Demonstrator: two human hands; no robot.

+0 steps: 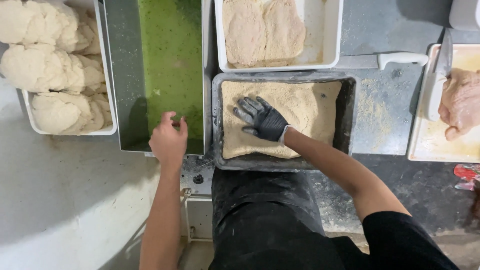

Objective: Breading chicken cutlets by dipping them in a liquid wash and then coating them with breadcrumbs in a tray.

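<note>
**Gloved hand flat on the crumbs, bare hand at the green tray**

From my remote seat I see the right hand [262, 120], in a black glove, lying flat with fingers spread on the bed of breadcrumbs [305, 107] that fills the dark metal pan [350, 100]; it grips nothing. The left hand [168, 139] is bare, fingers loosely curled, hovering at the near edge of the steel tray [125, 75] of green liquid [172, 60]; I cannot tell whether it pinches anything.

Beyond the crumb pan sits a white rectangular tub [330, 45] with breaded flat pieces [262, 30]. At far left, a white tub [107, 100] holds floured lumps [45, 65]. To the right, a white-handled knife [395, 60] lies on the grey counter [385, 125], and a cutting board [425, 145] carries raw meat [460, 102] beside a second knife [437, 85].
</note>
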